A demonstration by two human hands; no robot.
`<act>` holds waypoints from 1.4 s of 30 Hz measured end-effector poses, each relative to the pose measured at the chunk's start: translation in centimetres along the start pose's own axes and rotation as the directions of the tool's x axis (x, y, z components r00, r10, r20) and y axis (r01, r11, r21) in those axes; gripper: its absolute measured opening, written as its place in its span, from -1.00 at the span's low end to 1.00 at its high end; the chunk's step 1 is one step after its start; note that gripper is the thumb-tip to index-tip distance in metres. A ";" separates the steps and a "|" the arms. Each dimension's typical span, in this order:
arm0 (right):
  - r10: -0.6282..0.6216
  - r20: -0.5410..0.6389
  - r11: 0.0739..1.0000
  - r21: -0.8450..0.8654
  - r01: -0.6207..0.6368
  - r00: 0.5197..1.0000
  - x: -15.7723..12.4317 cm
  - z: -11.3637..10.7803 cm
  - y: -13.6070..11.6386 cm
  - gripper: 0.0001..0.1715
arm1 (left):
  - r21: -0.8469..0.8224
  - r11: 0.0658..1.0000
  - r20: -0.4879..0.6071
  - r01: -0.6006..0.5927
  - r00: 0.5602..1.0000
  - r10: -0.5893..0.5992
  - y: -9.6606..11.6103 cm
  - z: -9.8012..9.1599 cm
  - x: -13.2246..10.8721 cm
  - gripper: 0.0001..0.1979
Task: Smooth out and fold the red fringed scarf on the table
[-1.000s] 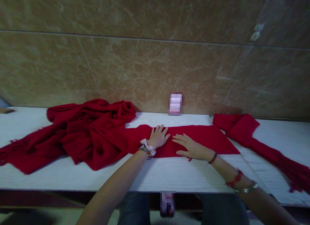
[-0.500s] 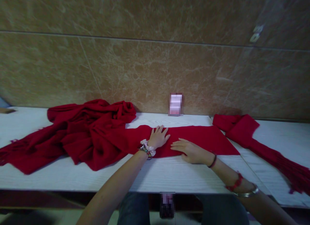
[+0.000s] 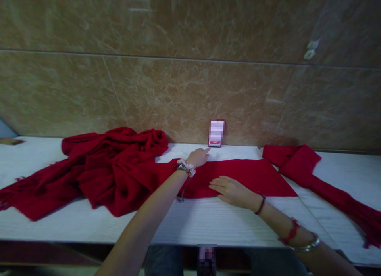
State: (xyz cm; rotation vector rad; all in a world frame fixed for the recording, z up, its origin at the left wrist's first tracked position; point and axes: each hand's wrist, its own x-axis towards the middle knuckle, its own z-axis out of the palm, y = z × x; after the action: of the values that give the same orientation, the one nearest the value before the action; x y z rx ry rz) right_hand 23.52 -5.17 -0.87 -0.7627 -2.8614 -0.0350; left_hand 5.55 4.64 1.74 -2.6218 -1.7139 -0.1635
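Red cloth (image 3: 238, 169) lies along the white table (image 3: 220, 228): heaped left, smooth strip mid-table, fringed length at right. From where I stand, can't tell if it's all one piece. Right hand (image 3: 230, 190) rests flat on the strip's near side, fingers close together, gripping nothing. Left hand (image 3: 197, 157) over the far edge, index finger extended just beside a phone (image 3: 216, 133) propped against the marbled wall (image 3: 178, 97); contact unclear.

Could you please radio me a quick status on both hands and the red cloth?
Left hand pointing toward phone-like device by the wall. Right hand open, at near edge of red cloth. Cloth flat there; bunched folds to the left.
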 end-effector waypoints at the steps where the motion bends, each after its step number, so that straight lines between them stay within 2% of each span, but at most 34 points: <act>1: 0.005 -0.002 1.000 0.007 -0.005 1.000 -0.1 -0.1 0.0 -0.57 | 0.000 1.000 0.007 0.003 1.000 -0.003 0.2 -0.3 0.9 -0.55; 3: 0.013 -0.009 1.000 0.019 -0.013 1.000 -0.2 -0.2 0.1 -0.58 | 0.003 1.000 0.019 0.013 1.000 -0.013 0.6 -0.3 2.1 -0.54; 6: 0.018 -0.021 1.000 0.019 -0.017 1.000 -0.4 -0.2 0.3 -0.59 | -0.003 1.000 0.059 -0.021 0.998 0.021 0.3 0.7 2.1 -0.56; 9: 0.038 -0.060 0.999 0.006 -0.037 0.998 -0.4 -0.1 0.7 -0.62 | -0.026 0.993 0.103 -0.119 0.987 0.121 -1.3 1.5 0.8 -0.63; 12: 0.038 -0.096 0.999 -0.005 -0.039 0.995 -0.3 0.0 0.8 -0.62 | -0.047 0.982 0.138 -0.182 0.973 0.187 -3.6 1.2 -0.5 -0.71; 16: -0.017 -0.079 0.999 -0.032 0.014 0.997 0.2 0.0 0.3 -0.57 | -0.067 0.987 0.164 -0.143 0.975 0.152 -6.4 0.2 -1.5 -0.74; 19: -0.057 -0.078 0.996 -0.075 0.051 0.995 1.1 0.4 -0.3 -0.58 | -0.105 0.991 0.177 -0.087 0.979 0.104 -7.6 0.0 -1.9 -0.74; 27: -0.121 -0.082 0.971 -0.218 0.100 0.989 3.2 0.6 -2.5 -0.78 | -0.246 0.967 0.135 -0.061 0.986 0.097 -7.9 0.4 -1.6 -0.81; 36: -0.162 -0.166 0.955 -0.276 0.112 0.973 3.1 2.1 -3.0 -0.82 | -0.355 0.932 0.110 -0.076 0.986 0.122 -8.2 1.2 -0.8 -0.78; 42: -0.153 -0.202 0.961 -0.260 0.097 0.967 3.1 2.0 -3.2 -0.81 | -0.360 0.931 0.103 -0.064 0.989 0.108 -10.0 0.7 -1.1 -0.66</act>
State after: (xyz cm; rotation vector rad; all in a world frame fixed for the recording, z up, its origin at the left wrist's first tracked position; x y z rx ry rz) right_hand 18.91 -6.28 -2.24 -0.5740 -2.7155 -0.4735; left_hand -3.98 7.68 0.38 -3.0172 -1.7447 -0.3527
